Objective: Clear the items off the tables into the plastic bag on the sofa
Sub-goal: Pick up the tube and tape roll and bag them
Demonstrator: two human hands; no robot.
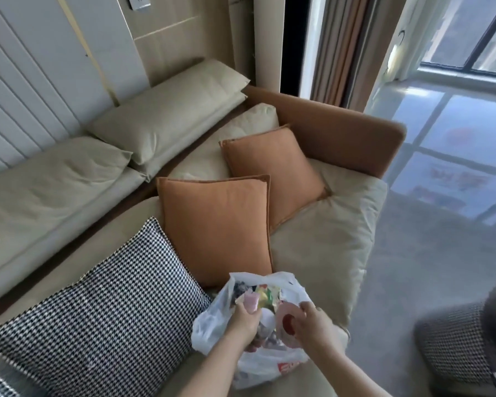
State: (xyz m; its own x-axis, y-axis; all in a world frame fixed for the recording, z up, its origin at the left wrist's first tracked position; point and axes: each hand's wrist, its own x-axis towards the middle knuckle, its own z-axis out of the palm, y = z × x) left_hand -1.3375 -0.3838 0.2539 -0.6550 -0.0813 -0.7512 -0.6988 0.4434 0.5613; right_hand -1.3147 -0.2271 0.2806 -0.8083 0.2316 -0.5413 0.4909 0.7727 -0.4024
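Head view: only one camera, looking down at the sofa point(321, 247) from above.
Bag spot: the plastic bag point(258, 365) sat on the front edge of the seat cushion, mouth up and open, stuffed with colourful wrappers, just beside the houndstooth pillow point(98, 310).
Left hand: the left hand point(245, 318) was at the bag's left rim, fingers point(248, 306) curled round a small pink item point(252, 300), right over the opening.
Right hand: the right hand point(312, 325) was on the right side, fingers wrapped round a clear container with a red cap point(287, 325), partly inside the bag already.
Key relation: both items were basically above the mouth, so it looked like a straight drop from there; neither hand really nearer.
Pose: both forearms came up from the bottom of frame, angled in toward the bag.
Desk: none in shot, so no idea what was left on it.
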